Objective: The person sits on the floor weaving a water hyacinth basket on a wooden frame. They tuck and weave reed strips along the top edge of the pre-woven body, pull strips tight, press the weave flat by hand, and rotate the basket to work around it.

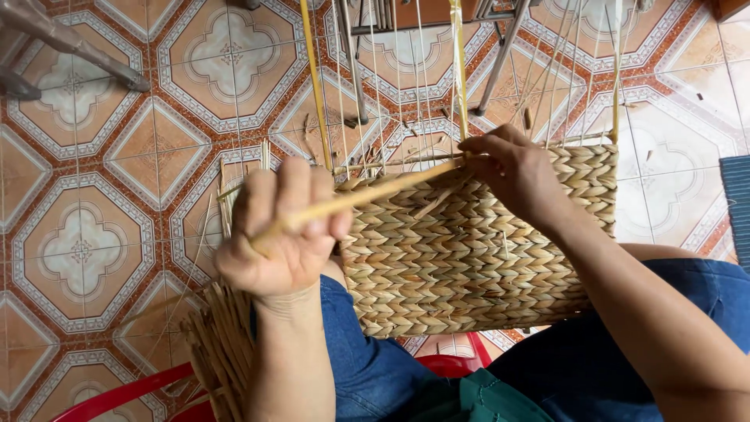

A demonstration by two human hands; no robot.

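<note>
head | left hand (285,234) fingers closed round a pale straw strand (367,195); right hand (512,172) fingers pinching the strand's far end at the woven basket (469,250) top edge; basket rests on lap over tiled floor (117,156)

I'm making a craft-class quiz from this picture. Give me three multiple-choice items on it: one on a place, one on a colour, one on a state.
1. Where does the right hand rest?
A. on the woven panel's top edge
B. on the floor
C. on the chair

2. What colour is the chair rim below the person?
A. blue
B. red
C. white

3. How is the left hand holding the straw strand?
A. lying open under it
B. closed in a fist around it
C. not touching it

Answers:
1 A, its fingers press where the woven panel ends and bare stakes rise.
2 B, the curved plastic edge is red.
3 B, the fingers curl over the strand.
</note>
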